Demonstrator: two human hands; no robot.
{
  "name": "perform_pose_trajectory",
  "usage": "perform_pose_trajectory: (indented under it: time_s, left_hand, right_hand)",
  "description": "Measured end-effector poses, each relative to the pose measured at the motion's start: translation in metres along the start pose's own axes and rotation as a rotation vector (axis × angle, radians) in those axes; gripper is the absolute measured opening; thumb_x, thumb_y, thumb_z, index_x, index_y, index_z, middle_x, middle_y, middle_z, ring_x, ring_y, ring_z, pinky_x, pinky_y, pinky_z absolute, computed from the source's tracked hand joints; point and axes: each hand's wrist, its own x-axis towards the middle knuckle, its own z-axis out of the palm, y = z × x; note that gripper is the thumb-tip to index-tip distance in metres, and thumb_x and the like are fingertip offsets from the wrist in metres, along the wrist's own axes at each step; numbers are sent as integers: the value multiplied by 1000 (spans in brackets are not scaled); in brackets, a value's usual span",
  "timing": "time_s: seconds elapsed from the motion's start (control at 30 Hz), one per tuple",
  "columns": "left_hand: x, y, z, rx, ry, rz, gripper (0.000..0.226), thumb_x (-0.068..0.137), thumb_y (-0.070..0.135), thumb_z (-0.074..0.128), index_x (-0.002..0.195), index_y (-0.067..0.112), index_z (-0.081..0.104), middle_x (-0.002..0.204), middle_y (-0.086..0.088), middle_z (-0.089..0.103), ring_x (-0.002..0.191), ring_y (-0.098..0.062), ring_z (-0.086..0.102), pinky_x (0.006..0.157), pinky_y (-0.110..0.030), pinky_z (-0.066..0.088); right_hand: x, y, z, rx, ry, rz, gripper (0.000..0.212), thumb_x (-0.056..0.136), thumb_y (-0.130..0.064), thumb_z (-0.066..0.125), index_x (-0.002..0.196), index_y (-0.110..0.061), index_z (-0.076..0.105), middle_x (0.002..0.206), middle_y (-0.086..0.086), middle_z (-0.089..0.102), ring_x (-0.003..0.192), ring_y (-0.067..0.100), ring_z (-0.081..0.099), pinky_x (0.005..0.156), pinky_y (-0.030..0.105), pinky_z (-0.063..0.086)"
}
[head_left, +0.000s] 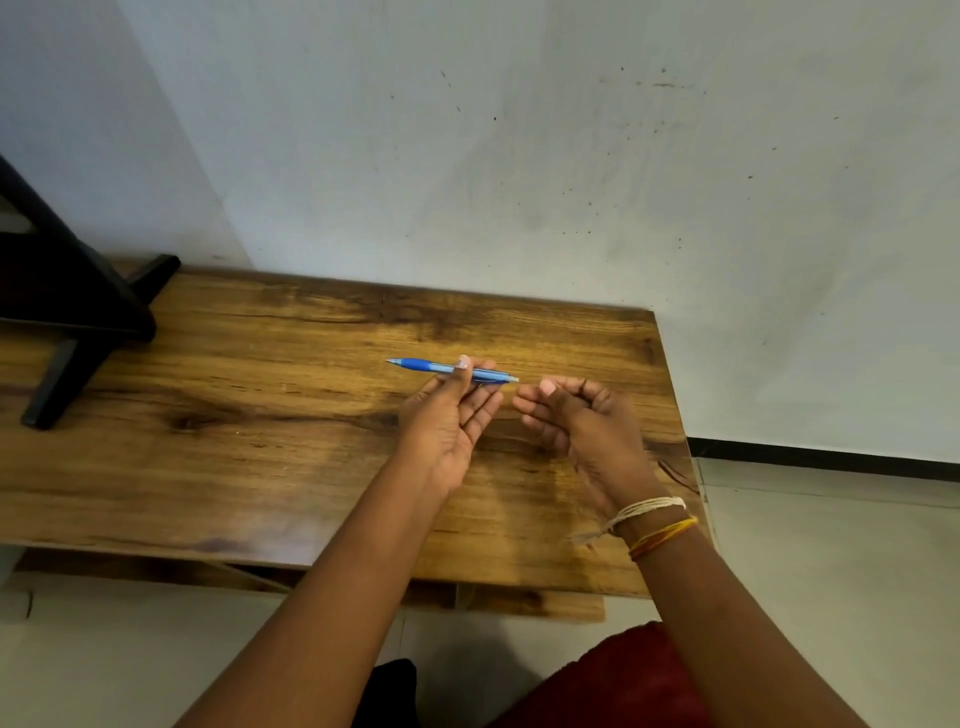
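Note:
A blue pen (423, 366) lies across the fingers of my left hand (451, 421), pinned there by the thumb, with its tip pointing left. That hand is palm up above the wooden table (234, 415). My right hand (576, 418) hovers just right of the pen's rear end, its fingers curled loosely and its thumb up. I see nothing held in it. Thread bands circle my right wrist.
A black stand (67, 312) sits on the table's left end. The table backs onto a white wall (519, 156); its right edge drops to a pale tiled floor (831, 545). Red cloth (623, 680) shows at the bottom.

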Motion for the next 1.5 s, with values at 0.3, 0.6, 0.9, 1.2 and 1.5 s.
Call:
perform_pose_trajectory:
  time_s: [0.3, 0.6, 0.9, 1.2, 1.5]
  left_hand:
    - [1, 6, -10, 4, 4, -22, 18, 87, 16, 62, 101, 5, 66, 99, -10, 74, 79, -14, 74, 67, -25, 60]
    - [2, 7, -10, 25, 41, -35, 26, 87, 17, 62, 110, 3, 64, 105, -12, 73, 83, -16, 73, 69, -25, 60]
    - [1, 2, -7, 12, 28, -46, 20, 87, 15, 63, 104, 5, 65, 96, -10, 75, 81, -17, 74, 63, -25, 59]
    - [2, -4, -3, 48, 1, -48, 19, 89, 15, 61, 103, 4, 65, 92, -10, 75, 79, -17, 74, 60, -23, 58]
    - [-1, -5, 1, 25, -23, -75, 19, 91, 13, 58, 106, 2, 63, 91, -11, 75, 76, -16, 74, 60, -23, 59]
  right_hand:
    - [17, 10, -43, -903, 220, -133, 14, 88, -11, 66, 97, -16, 74, 93, -2, 70, 89, 11, 62, 73, 18, 46]
    - [19, 9, -50, -953, 255, -113, 10, 84, -16, 71, 93, -18, 75, 80, -10, 66, 76, 0, 57, 59, 13, 40]
    - [8, 5, -18, -439, 182, -103, 9, 86, -9, 69, 93, -15, 72, 78, 2, 72, 65, 6, 67, 59, 17, 57]
    - [4, 11, -3, -302, 20, -127, 7, 85, -7, 70, 86, -14, 73, 79, 9, 76, 69, 14, 72, 59, 21, 58]
    - [0, 9, -4, -279, -2, -164, 5, 88, -5, 66, 87, -9, 69, 86, 14, 76, 80, 25, 75, 68, 29, 61]
